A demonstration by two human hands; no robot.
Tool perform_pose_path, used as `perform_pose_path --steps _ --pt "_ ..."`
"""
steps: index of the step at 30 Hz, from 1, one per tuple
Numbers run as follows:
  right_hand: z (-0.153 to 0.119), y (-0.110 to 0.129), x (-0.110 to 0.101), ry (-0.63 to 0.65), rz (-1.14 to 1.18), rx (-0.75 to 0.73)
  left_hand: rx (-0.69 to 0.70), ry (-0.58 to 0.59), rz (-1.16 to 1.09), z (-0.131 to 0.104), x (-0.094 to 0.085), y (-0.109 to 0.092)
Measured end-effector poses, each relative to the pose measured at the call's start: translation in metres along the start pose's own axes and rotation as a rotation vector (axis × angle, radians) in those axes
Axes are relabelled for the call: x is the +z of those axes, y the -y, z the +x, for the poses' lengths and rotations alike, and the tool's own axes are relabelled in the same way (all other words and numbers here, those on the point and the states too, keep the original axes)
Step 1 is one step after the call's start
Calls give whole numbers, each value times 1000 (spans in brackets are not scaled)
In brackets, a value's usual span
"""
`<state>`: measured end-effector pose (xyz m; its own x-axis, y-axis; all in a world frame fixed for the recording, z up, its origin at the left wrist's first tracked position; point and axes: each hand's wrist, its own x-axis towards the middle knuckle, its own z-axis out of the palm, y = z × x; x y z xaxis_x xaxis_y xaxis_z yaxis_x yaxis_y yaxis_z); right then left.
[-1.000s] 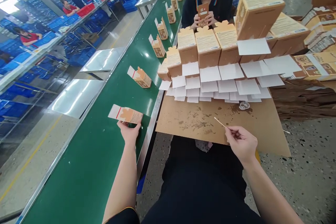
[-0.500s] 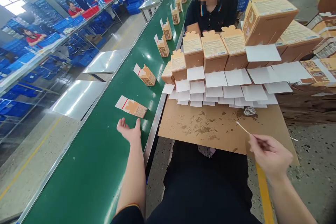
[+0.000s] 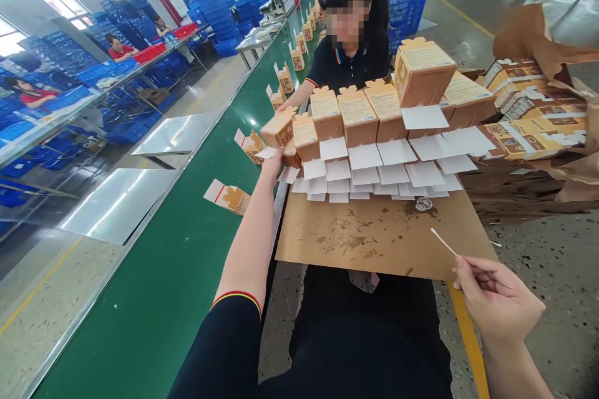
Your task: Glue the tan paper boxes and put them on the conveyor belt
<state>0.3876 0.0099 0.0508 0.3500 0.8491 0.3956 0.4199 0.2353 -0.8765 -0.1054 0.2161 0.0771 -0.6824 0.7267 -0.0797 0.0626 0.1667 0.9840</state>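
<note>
My left hand [image 3: 272,165] reaches forward to the near-left end of the carton pile. It grips a small brown carton [image 3: 277,128] with a white flap, tilted above the belt edge; some of its fingers are hidden. A co-worker's forearm [image 3: 299,95] extends to the far side of this same carton. In my right hand [image 3: 498,296], thumb and fingers pinch a thin cotton swab [image 3: 443,241], its tip pointing up and left. Stacked cartons [image 3: 358,115] with white flaps sticking out stand on the cardboard sheet [image 3: 322,243].
A green conveyor belt [image 3: 154,299] runs along my left, carrying a lying carton [image 3: 228,197] and a row of open ones farther off. A co-worker [image 3: 349,62] sits beyond the pile. White rings [image 3: 423,204] lie on the cardboard. Bundled flat cartons [image 3: 533,137] are at right.
My left hand has moved from above the belt, forward and right, onto a carton by the pile. The co-worker's arm now reaches there. My right hand still holds the swab.
</note>
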Motion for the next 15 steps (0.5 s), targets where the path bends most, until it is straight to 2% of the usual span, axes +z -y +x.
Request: perform_pose_path --steps 3,6,11,15 --pt "-3 0 -2 0 28 8 -20 77 -25 -8 12 9" --pt "0 0 -2 15 32 -15 21 107 -63 -20 13 14" --pt "5 -2 -1 53 39 -71 141 -26 -248 -29 3 19" --pt "3 -7 1 49 39 -45 83 -102 -288 -30 -7 23"
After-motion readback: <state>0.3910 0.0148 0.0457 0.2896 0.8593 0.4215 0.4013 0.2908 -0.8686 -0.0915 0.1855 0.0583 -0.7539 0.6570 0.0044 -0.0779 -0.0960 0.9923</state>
